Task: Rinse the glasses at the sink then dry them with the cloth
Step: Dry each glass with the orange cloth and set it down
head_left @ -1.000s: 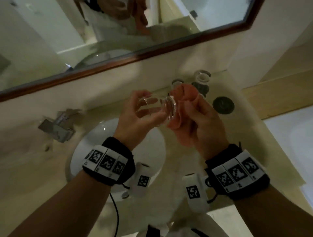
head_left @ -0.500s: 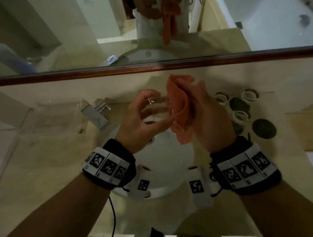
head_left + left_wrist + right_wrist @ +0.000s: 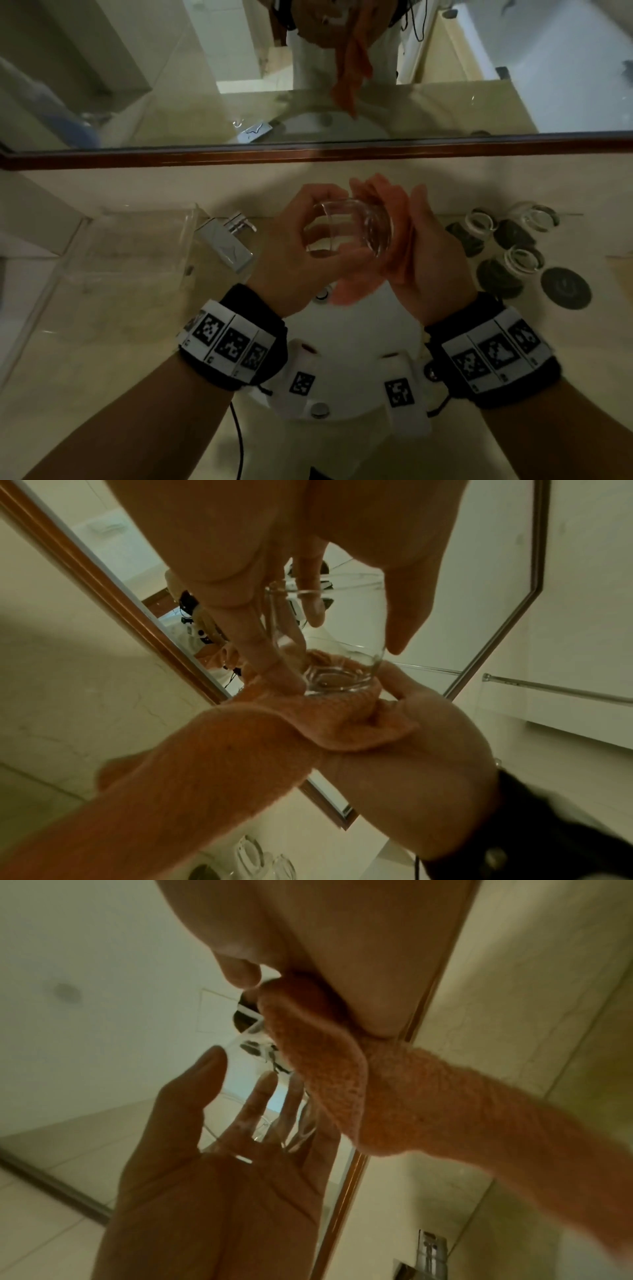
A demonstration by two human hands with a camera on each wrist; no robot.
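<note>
Left hand: fingers curl round the glass, steadying it above the sink.
Right hand: pinches the orange cloth against its base to dry it.

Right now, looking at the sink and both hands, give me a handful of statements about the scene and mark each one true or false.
1. The left hand grips a clear glass. True.
2. The right hand holds a blue sponge. False: it holds an orange cloth against the glass's base.
3. The glass stands upright on the counter. False: it is held tipped on its side above the basin.
4. More glasses sit on the counter to the right, beside dark coasters. True.
5. A tap is left of the hands. True.
</note>
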